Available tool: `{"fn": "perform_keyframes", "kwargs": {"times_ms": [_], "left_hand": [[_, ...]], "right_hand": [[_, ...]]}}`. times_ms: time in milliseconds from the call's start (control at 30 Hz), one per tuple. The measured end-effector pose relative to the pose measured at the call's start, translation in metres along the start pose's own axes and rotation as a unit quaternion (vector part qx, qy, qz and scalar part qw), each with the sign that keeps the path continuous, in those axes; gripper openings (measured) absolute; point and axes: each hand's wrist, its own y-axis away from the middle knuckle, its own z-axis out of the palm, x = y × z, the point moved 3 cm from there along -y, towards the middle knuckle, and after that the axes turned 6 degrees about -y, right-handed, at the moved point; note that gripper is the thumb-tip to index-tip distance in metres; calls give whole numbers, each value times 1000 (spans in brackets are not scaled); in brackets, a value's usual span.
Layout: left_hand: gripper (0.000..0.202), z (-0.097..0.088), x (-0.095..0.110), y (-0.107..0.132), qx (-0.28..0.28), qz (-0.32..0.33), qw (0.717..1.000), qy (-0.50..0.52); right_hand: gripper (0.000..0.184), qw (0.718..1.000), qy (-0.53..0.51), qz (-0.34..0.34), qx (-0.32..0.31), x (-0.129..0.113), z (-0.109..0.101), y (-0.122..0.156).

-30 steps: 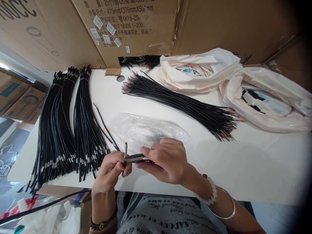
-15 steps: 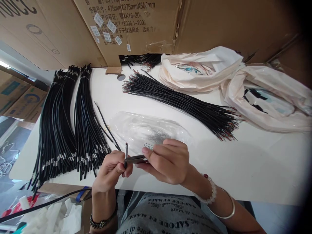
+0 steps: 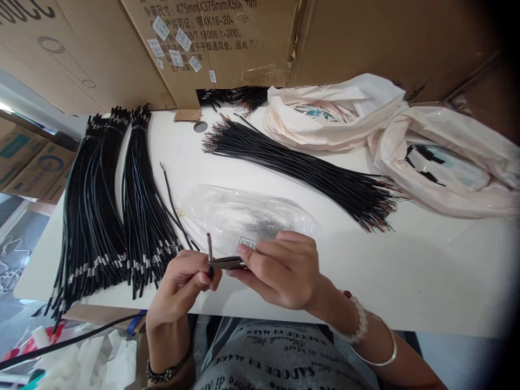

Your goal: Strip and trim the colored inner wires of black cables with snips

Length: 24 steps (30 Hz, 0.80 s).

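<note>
My left hand (image 3: 184,284) is closed around a black cable (image 3: 210,271), pinching it just below its upright stripped end, where grey inner material shows with a reddish tip. The rest of this cable runs behind the fingers. In my right hand (image 3: 280,271) is a small dark metal tool (image 3: 227,263) with a narrow tapering front. Its tip touches the cable right above my left fingers. My right fingers hide its rear, so whether it is tweezers or snips I cannot tell. Just beyond both hands lies a clear plastic bag (image 3: 247,211) with a printed label.
Bundled black cables with metal-banded ends (image 3: 97,200) lie at the left, near two loose cables (image 3: 173,200). Another cable bundle (image 3: 292,168) crosses the white table (image 3: 406,281). Two pale bags (image 3: 337,135) stand at the back right, before cardboard boxes (image 3: 227,49).
The tool still meets the cable at about the same spot, and both hands keep their grip. The whole view has shifted slightly; my left wrist sits a little further left.
</note>
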Motion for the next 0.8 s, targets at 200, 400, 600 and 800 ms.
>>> {"fn": "perform_keyframes", "kwargs": {"times_ms": [200, 400, 600, 800], "left_hand": [[33, -1, 9, -6, -51, 55, 995, -70], [30, -3, 18, -9, -79, 77, 984, -141], [25, -1, 12, -12, -106, 54, 975, -187], [24, 1, 4, -14, -115, 21, 971, -208]], "right_hand": [[12, 1000, 6, 16, -12, 2, -2, 3], [21, 998, -10, 46, -47, 3, -6, 5], [25, 984, -85, 136, -75, 11, -5, 12], [27, 963, -142, 218, -72, 22, 1, 18]]}}
